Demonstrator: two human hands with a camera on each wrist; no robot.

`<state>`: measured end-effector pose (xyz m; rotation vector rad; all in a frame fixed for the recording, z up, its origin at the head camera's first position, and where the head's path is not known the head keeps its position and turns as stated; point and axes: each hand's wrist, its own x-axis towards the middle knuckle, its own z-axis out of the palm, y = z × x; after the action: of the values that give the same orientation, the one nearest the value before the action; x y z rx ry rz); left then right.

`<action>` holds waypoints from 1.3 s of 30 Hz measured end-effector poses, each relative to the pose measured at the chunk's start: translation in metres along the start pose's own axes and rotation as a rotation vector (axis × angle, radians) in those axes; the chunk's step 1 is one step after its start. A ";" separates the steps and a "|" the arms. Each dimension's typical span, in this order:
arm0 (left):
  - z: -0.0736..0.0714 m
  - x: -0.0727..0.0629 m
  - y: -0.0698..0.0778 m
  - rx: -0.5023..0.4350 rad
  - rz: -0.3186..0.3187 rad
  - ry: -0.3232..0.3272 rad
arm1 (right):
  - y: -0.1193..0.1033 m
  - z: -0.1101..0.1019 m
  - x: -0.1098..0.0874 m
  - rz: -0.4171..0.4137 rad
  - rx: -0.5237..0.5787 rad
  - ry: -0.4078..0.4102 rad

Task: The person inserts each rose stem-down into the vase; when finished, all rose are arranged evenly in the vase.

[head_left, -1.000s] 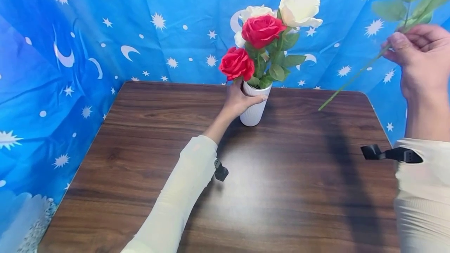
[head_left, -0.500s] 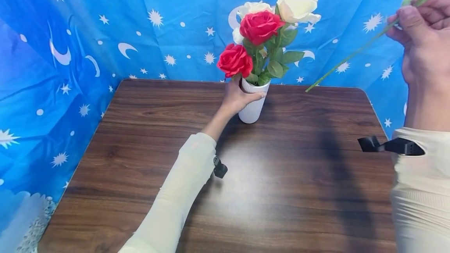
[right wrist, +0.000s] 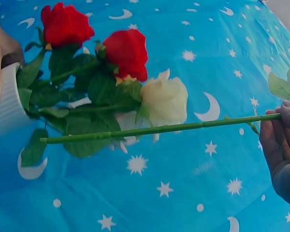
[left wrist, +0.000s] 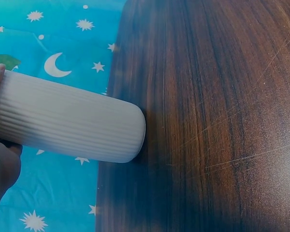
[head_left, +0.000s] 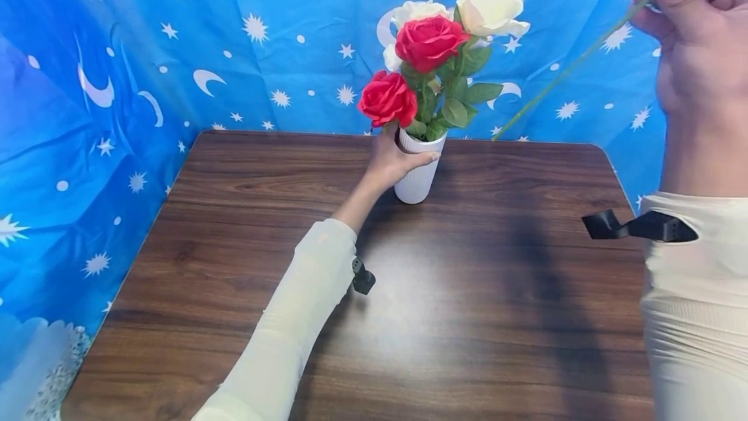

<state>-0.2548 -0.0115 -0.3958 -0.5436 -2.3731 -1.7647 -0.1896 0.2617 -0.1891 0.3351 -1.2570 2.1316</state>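
Note:
A white ribbed vase [head_left: 416, 180] stands near the far edge of the table, and my left hand [head_left: 390, 160] grips it around its upper part. Two red roses [head_left: 431, 43] and white roses [head_left: 491, 6] with green leaves rise from it. My right hand [head_left: 704, 38], high at the right, pinches a green flower stem [head_left: 575, 63] between thumb and fingers. The stem slants down to the left, its cut end right of the bouquet. In the right wrist view the stem [right wrist: 183, 126] crosses in front of the bouquet. Its bloom lies outside every view.
The dark wooden table [head_left: 467, 317] spreads below both arms. Behind and to the left hangs a blue cloth [head_left: 304, 38] printed with stars and moons. A black wrist camera mount [head_left: 643, 226] juts from the right sleeve, another [head_left: 362, 276] from the left.
My right hand has risen with the stem, whose lower end has moved up and left toward the bouquet. The left hand keeps its grip on the vase; the whole head view has shifted slightly.

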 end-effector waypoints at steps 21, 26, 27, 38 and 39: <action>0.000 0.000 -0.001 0.018 -0.017 -0.014 | 0.022 0.056 -0.011 -0.127 -0.142 -0.139; -0.001 -0.001 -0.001 0.016 -0.022 -0.011 | 0.031 0.060 -0.012 -0.144 -0.219 -0.172; -0.001 -0.001 -0.001 0.019 -0.021 -0.011 | 0.033 0.060 -0.012 -0.150 -0.235 -0.180; -0.001 -0.002 0.000 0.002 -0.015 -0.017 | 0.046 0.063 -0.017 0.084 -0.139 -0.171; -0.001 -0.002 0.000 0.004 -0.017 -0.016 | 0.048 0.063 -0.017 0.086 -0.148 -0.180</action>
<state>-0.2534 -0.0133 -0.3963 -0.5407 -2.3978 -1.7688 -0.2129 0.1848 -0.1985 0.4228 -1.5480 2.1012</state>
